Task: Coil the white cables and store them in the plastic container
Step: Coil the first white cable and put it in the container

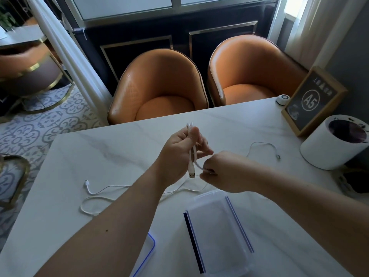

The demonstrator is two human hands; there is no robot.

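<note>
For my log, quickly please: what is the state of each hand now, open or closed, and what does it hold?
Left hand: closed, fingers curled round the folded white cable.
Right hand: closed, pinching a strand of the same cable.

I sat at a white marble-look table [111, 148]; 2 orange leather tub chairs stood opp. me at its far edge, left chair [159, 76] & right chair [249, 62] side by side; behind them ran a dark cabinet front [135, 45] w/ gold trim, pale frosted panels [123, 5] above it; the floor [30, 132] to my left was grey-&-white patterned tile; further left a brown chair [30, 76] on a gold ring base sat by a second table [20, 37]; a white curtain [311, 27] hung top right beside a bright window [293, 5], daylight coming in there; the wall [351, 47] on my right was plain grey; the rest of the rm was dim.
</note>
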